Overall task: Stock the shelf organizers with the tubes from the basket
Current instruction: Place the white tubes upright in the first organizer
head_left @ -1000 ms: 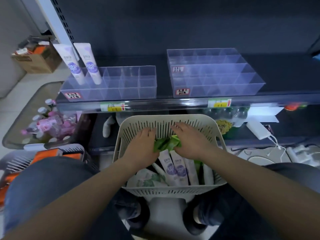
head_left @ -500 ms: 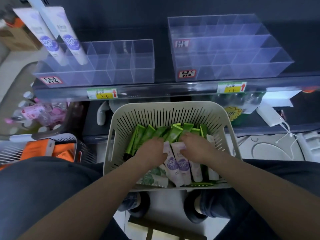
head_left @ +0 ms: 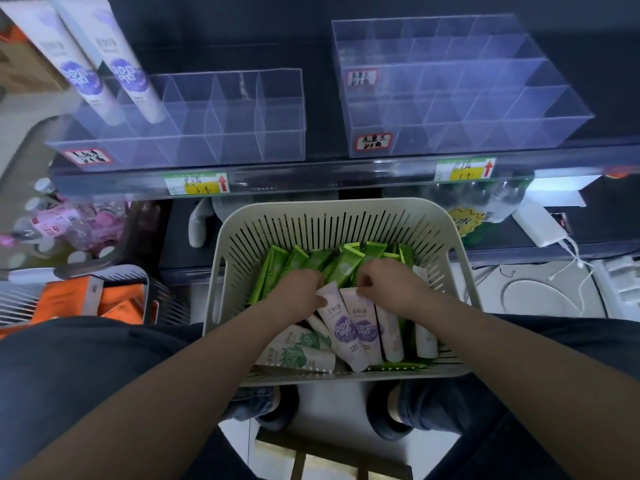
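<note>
Two standing tubes [head_left: 128,74] lean in the left organizer [head_left: 225,133]. In the basket [head_left: 332,206] below, the left hand [head_left: 298,294] pinches the left purple tube [head_left: 341,327] with curled fingers. The right hand [head_left: 391,285] pinches the right purple tube [head_left: 365,329] likewise, beside green tubes [head_left: 294,261].

Right hand's [head_left: 389,285] fingers [head_left: 363,283] partly hidden, possibly pinching the purple tube [head_left: 365,329].

In the basket [head_left: 332,206] I see my left hand [head_left: 298,292] pinching one purple tube [head_left: 341,329] and my right hand [head_left: 391,285] pinching the next tube [head_left: 365,329]. Two tubes [head_left: 131,77] stand in the left organizer [head_left: 225,133].
</note>
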{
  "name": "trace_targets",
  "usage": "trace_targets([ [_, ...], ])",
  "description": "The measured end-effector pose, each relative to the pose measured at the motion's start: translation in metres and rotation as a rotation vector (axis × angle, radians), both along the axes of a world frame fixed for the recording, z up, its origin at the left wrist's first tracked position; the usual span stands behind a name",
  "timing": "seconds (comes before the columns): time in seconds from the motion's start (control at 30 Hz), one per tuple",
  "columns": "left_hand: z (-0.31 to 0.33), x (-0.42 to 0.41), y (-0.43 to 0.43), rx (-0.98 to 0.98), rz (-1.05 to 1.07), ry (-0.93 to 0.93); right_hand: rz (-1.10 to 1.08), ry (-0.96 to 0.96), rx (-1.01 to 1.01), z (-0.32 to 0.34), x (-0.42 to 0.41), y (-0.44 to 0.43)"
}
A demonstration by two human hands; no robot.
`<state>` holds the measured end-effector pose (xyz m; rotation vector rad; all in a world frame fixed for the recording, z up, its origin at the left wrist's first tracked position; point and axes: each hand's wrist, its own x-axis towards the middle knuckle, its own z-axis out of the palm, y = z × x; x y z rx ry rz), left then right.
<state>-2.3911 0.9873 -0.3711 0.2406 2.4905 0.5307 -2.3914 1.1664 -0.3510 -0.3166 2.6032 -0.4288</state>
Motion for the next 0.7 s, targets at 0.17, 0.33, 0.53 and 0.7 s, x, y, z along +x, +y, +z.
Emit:
trace_targets([
  [0.17,0.01,0.006,-0.007,0.038,0.01,-0.017,0.011,-0.017,-0.01,0.01,0.002,-0.005],
  [0.33,0.026,0.013,-0.016,0.105,0.061,0.023,0.015,0.027,-0.012,0.024,0.006,-0.009],
  [0.53,0.053,0.016,-0.032,0.156,0.108,0.123,0.028,0.089,-0.034,0.049,0.006,-0.021],
  [0.7,0.08,0.017,-0.048,0.182,0.148,0.231,0.055,0.132,-0.046,0.073,0.002,-0.038],
])
